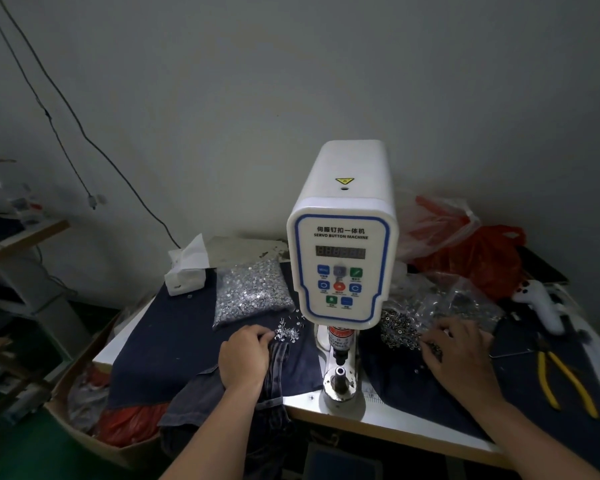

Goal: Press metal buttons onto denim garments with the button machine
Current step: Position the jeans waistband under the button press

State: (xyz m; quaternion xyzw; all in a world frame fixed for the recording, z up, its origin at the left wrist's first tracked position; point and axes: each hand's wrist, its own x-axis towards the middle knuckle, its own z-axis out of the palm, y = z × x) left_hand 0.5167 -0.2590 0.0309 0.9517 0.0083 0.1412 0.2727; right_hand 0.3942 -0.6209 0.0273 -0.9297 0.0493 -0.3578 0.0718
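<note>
A white servo button machine (342,237) with a blue-bordered control panel stands upright in the middle of the counter (388,415), its round metal die base (340,379) near the front edge. Dark navy cloth (167,341) covers the counter on both sides of the machine.

The left hand (245,355) rests palm down on a dark blue denim garment (274,368) that lies just left of the die base and hangs over the near edge of the counter. Its fingers (262,336) are curled, the tips touching a small scatter of silver metal button pieces (288,330); whether they pinch one cannot be told. Behind this scatter lies a clear plastic bag of silver button pieces (252,292), and further left a white tissue pack (186,268).

The right hand (461,355) lies palm down to the right of the machine, its fingers (430,344) spread and bent into a pile of dark ring-shaped metal buttons (399,329); whether anything is gripped cannot be told.

Yellow-handled pliers (565,382) lie near the right edge. Red plastic bags (478,254) sit far right, against the wall. A cardboard box (84,420) stands on the floor at the left.
</note>
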